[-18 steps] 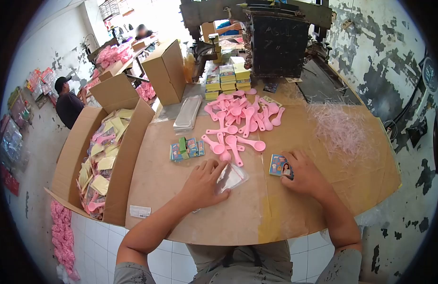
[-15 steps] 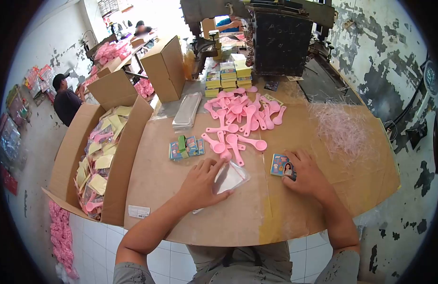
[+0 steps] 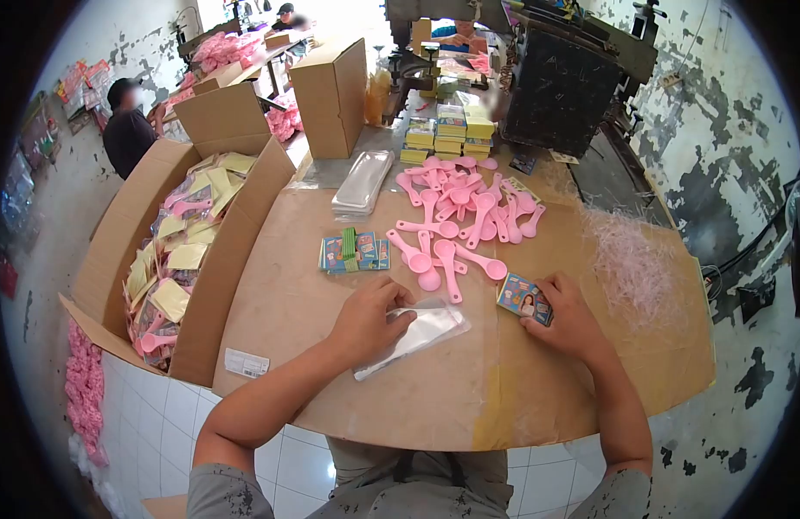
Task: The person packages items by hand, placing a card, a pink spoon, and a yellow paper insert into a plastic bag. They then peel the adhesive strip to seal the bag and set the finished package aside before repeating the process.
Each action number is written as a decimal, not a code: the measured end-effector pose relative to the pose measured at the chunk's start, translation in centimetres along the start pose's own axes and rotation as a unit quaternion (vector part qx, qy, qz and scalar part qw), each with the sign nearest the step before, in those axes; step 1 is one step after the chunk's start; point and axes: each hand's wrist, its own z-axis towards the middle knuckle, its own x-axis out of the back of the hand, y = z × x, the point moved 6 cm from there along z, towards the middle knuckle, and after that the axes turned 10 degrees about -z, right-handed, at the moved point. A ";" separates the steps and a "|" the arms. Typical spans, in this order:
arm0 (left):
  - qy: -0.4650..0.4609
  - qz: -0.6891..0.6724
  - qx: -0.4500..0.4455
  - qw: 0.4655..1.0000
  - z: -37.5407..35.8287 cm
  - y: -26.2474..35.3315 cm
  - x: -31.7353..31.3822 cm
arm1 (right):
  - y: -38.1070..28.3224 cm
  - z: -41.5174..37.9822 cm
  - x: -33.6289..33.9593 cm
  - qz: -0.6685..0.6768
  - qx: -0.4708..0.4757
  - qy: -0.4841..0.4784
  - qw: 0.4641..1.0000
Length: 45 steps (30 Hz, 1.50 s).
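Observation:
My left hand (image 3: 371, 322) is closed at the left edge of a flat clear plastic bag (image 3: 430, 330), thumb and fingers pinched together on it. The bag lies on the cardboard-covered table, perhaps on top of others. To the right, my right hand (image 3: 566, 313) grips a small stack of printed cards (image 3: 519, 297) from its right side, the stack resting on the table. Just beyond both hands spreads a heap of pink plastic measuring spoons (image 3: 452, 203). A banded bundle of cards (image 3: 365, 253) lies ahead of my left hand.
An open carton (image 3: 231, 264) of packed bags stands left. Behind are a pile of clear bags (image 3: 363, 183), card stacks (image 3: 452, 130), and a black machine (image 3: 560, 82). Pink shreds (image 3: 633, 268) lie right. A person (image 3: 130, 130) is at the far left.
My left hand's fingers have drawn together on the plastic bag, from lying spread across it. My right hand keeps hold of the card stack, now slightly turned. The camera view has shifted.

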 end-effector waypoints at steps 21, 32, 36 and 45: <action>0.037 -0.177 -0.089 0.979 0.2 0.4 0.3 | -1.5 2.7 1.8 0.391 -0.020 0.060 0.918; -0.054 -0.515 0.149 0.843 0.2 -1.9 -1.7 | -6.5 3.6 -1.7 0.325 0.077 0.069 0.940; -0.046 -0.474 0.154 0.866 0.3 -0.6 -1.4 | -5.9 2.8 -2.7 0.477 0.008 0.056 0.877; -0.050 -0.457 0.150 0.875 0.0 -1.4 -1.6 | -5.8 2.7 -2.3 0.542 -0.030 0.112 0.833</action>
